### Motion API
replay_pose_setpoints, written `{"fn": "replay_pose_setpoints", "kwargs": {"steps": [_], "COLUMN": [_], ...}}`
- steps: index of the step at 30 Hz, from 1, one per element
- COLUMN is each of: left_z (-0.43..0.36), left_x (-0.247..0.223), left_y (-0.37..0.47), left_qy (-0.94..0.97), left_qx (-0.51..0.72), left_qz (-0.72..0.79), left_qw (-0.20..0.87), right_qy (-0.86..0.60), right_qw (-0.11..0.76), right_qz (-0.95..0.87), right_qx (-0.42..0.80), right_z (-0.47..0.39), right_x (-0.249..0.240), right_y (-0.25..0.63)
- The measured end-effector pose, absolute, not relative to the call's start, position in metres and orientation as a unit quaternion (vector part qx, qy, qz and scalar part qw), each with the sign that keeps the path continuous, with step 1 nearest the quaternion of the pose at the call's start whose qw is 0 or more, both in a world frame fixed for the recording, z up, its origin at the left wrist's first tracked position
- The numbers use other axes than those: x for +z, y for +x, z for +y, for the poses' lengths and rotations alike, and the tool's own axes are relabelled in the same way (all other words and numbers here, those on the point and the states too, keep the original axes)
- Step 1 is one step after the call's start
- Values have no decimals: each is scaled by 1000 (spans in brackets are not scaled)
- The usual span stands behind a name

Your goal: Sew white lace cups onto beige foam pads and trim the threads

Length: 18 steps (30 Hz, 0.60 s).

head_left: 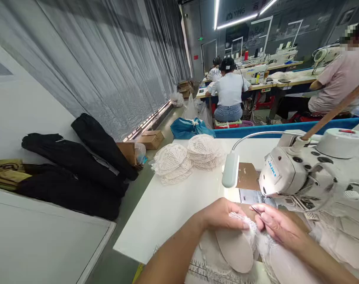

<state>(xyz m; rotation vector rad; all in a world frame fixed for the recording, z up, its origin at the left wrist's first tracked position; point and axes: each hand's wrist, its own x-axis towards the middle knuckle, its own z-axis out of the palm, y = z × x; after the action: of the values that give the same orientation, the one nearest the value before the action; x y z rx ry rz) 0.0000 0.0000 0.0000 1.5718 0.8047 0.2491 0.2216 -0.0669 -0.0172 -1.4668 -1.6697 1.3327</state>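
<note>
My left hand point(227, 215) pinches the edge of a white lace piece with a smooth oval pad point(235, 250) at the table's near edge. Close on its right, my right hand point(275, 225) has its fingers closed round a small dark pointed tool point(255, 210), whose tip points left. Below my right hand lies more white lace with another pad point(288, 264). Just beyond the hands stands the white sewing machine point(286, 169), with a small lamp point(230, 169) on a bent neck to its left.
Two stacks of lace pieces, one left point(172, 163) and one right point(204, 152), sit on the white table point(156, 213). A blue bag point(189, 128) is behind them. Several people sit at machines farther back. Black bundles point(79, 173) lie at left.
</note>
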Motion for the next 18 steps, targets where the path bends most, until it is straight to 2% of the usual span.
{"fn": "replay_pose_setpoints", "kwargs": {"steps": [4, 11, 18], "left_z": [1, 1, 1], "left_x": [0, -4, -6], "left_y": [-1, 0, 0], "left_qy": [671, 659, 651], "left_qx": [120, 96, 92], "left_qz": [332, 349, 337], "left_qw": [652, 659, 673], "right_qy": [-525, -471, -478], "right_qw": [262, 253, 259], "right_qz": [-665, -658, -681], "right_qx": [462, 531, 492], "right_z": [-60, -61, -63], "right_x": [-11, 0, -7], "right_y": [230, 221, 213]}}
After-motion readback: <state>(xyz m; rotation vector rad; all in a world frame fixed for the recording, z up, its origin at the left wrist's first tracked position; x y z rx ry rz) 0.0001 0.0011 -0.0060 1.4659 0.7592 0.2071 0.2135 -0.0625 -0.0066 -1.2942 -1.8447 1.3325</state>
